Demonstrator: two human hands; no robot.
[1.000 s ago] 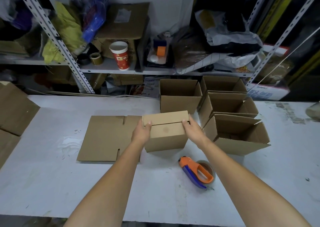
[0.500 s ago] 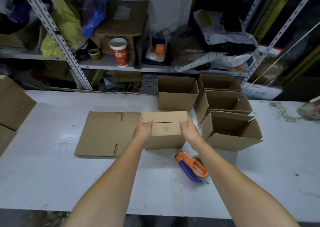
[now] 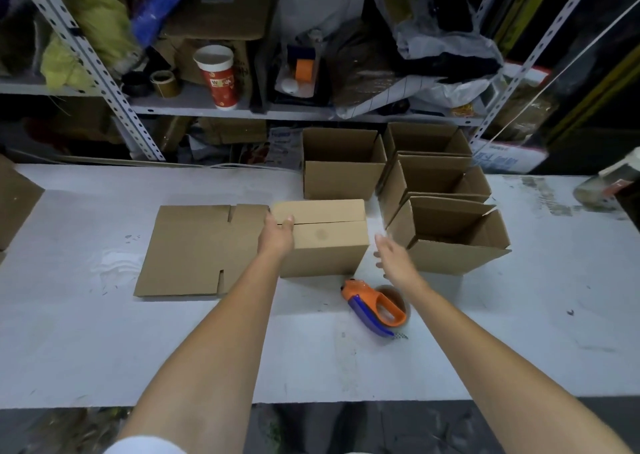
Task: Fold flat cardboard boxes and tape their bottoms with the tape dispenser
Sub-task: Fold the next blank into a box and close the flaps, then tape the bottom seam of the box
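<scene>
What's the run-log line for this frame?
step: bottom flaps closed | left hand: holds folded box | right hand: open, off box | tape dispenser: lying on table | next: likely pick dispenser

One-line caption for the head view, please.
Left hand holds the folded box, seam untaped; right hand open near the tape dispenser; four open boxes behind.

Stockroom or packing area, slotted-steel shelving [image 3: 104,72] cluttered with bags at 12 o'clock, cardboard boxes [image 3: 343,176] on white tabletop [image 3: 104,349]

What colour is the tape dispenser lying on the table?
The tape dispenser is orange with a blue edge, seen in the head view.
</scene>
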